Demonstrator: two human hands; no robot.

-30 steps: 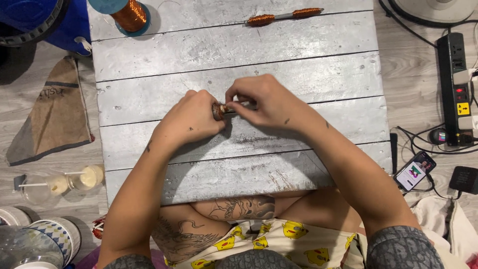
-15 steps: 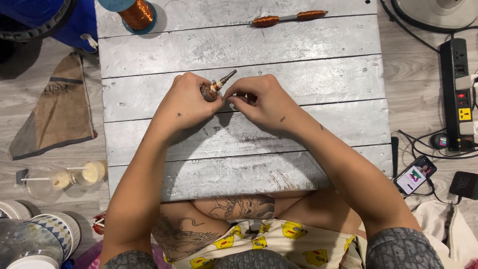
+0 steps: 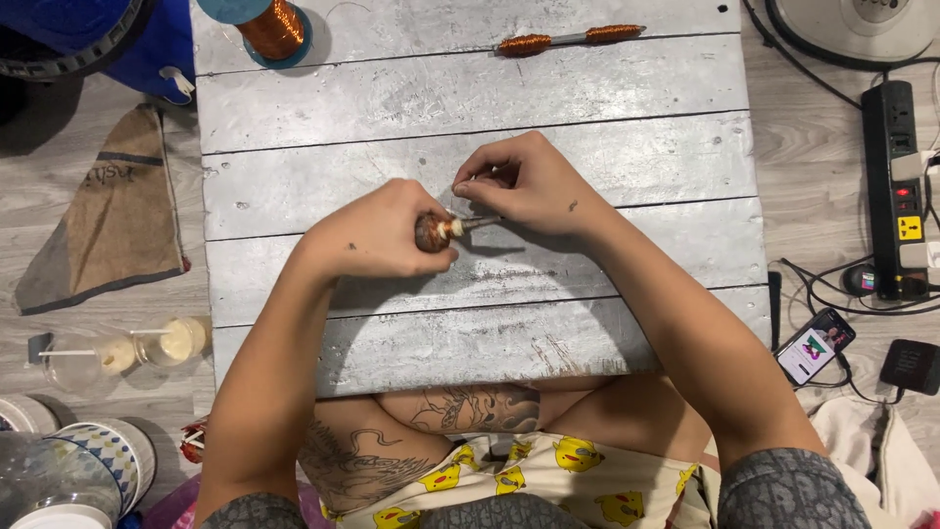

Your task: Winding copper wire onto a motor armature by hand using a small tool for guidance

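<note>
A grey plank table (image 3: 470, 323) lies under both hands, giving them a flat rest while they work low over its middle. The left hand (image 3: 377, 235) has its fingers closed around a small brown wound coil (image 3: 433, 233), holding it steady, while the right hand (image 3: 529, 186) just beside it pinches the thin metal pin (image 3: 480, 222) sticking out of the coil's end, seemingly to turn or guide it. Well beyond the fingers at the table's far edge lie a copper wire spool (image 3: 269, 24) and a wire-wrapped rod (image 3: 568, 40), out of the way.
</note>
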